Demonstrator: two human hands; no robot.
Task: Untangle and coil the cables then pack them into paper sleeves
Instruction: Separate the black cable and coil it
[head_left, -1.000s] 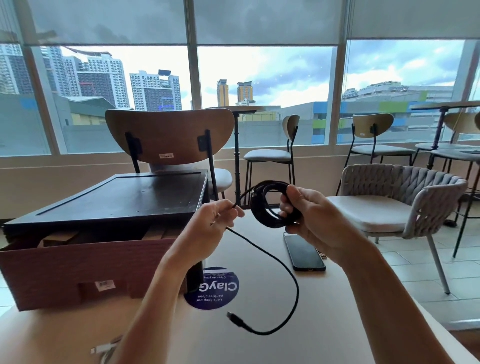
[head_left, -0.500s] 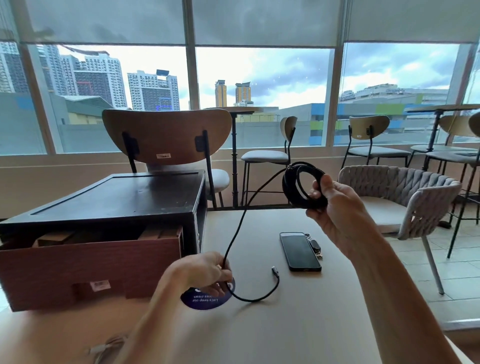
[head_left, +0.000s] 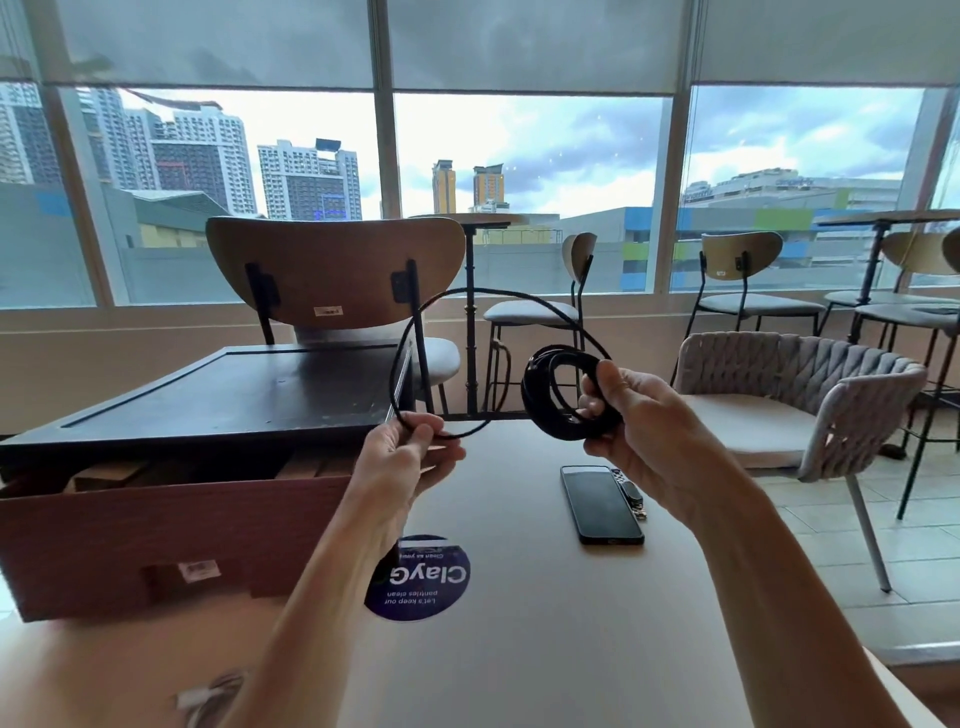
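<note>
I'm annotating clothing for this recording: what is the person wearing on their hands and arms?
Nothing shows. The left hand and right hand are bare: no gloves, no rings on the visible fingers. The left forearm and right forearm are uncovered down to the picture's lower edge, with no sleeves, watch or bracelet at either wrist.

Left hand rose off the surface to frame centre. Loose cable arched into a wide loop. Right hand brought the coil leftward, lower.
</note>
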